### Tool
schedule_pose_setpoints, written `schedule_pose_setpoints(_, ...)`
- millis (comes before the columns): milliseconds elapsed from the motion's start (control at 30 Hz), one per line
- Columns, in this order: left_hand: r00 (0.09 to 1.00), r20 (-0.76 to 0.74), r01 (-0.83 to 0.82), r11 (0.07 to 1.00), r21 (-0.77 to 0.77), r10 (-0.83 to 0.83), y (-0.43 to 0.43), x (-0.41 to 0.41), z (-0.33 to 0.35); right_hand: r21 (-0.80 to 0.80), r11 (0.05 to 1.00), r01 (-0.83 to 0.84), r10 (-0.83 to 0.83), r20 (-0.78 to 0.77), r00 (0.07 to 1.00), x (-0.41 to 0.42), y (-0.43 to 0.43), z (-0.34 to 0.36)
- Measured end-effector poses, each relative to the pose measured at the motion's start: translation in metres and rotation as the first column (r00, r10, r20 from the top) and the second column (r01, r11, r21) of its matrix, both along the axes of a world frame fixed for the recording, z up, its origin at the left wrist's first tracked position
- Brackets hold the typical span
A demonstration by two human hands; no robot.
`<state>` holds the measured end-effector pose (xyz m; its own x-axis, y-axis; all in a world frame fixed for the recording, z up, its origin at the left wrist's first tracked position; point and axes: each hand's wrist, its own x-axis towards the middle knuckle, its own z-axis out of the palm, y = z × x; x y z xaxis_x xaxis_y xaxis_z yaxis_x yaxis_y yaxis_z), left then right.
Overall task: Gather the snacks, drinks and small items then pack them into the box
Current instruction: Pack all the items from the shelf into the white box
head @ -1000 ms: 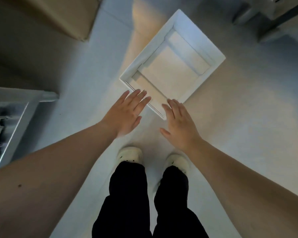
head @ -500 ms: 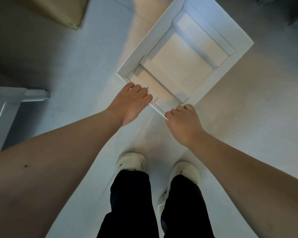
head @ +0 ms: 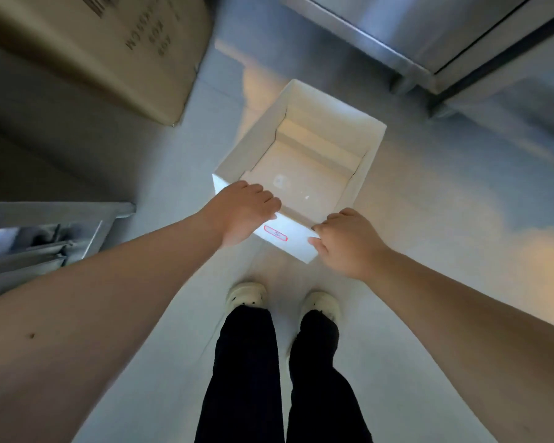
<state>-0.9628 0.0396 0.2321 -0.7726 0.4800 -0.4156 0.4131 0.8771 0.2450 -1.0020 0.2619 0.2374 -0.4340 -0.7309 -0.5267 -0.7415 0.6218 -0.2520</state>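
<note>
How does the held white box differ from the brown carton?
The white box is open, inside showing; the brown carton shows a closed face. The white box bears a red-outlined label; the brown carton, black print. Left hand and right hand grip the white box; nothing touches the brown carton. Both look rectangular.
</note>
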Motion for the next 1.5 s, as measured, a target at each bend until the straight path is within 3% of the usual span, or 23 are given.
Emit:
schedule_pose_setpoints(100,0.999,-0.033,0.034,0.999,-0.025,-0.035,-0.006,0.0,0.071,-0.041,0.999,-0.022,0.021,-0.016,1.0,-0.003,-0.001,0.071)
schedule_pose_setpoints(200,0.98,-0.186,0.077,0.996,0.05,-0.066,-0.015,-0.005,0.178,-0.078,0.996,-0.041,0.037,-0.045,0.998,-0.013,-0.005,0.17)
schedule_pose_setpoints(300,0.929,-0.355,0.142,0.986,0.089,-0.102,-0.021,-0.012,0.282,-0.104,0.993,-0.051,0.041,-0.094,0.995,-0.022,-0.009,0.271)
schedule_pose_setpoints(500,0.824,-0.554,0.21,0.973,0.101,-0.12,-0.019,0.0,0.471,-0.116,0.984,-0.137,0.106,-0.238,0.966,-0.009,-0.002,0.467)
schedule_pose_setpoints(767,0.757,-0.64,0.179,0.984,0.011,-0.13,0.014,0.066,0.658,-0.093,0.963,-0.252,0.185,-0.452,0.873,0.044,0.028,0.645)
schedule_pose_setpoints(900,0.737,-0.664,0.108,0.992,-0.064,-0.123,0.038,0.122,0.715,-0.097,0.94,-0.327,0.236,-0.508,0.829,0.079,0.047,0.707)
schedule_pose_setpoints(1000,0.779,-0.627,-0.022,1.0,-0.021,0.004,0.063,0.175,0.745,-0.093,0.925,-0.369,0.275,-0.509,0.816,0.113,0.068,0.743)
schedule_pose_setpoints(1133,0.769,-0.634,-0.11,0.994,-0.012,0.078,0.1,0.242,0.773,-0.105,0.886,-0.451,0.349,-0.49,0.799,0.157,0.094,0.772)
schedule_pose_setpoints(1333,0.753,-0.63,-0.279,0.959,-0.046,0.189,0.121,0.344,0.811,-0.218,0.771,-0.599,0.468,-0.444,0.764,0.212,0.092,0.791)
schedule_pose_setpoints(1500,0.702,-0.649,-0.458,0.884,-0.097,0.292,0.119,0.432,0.829,-0.265,0.637,-0.723,0.59,-0.436,0.68,0.271,0.059,0.807)
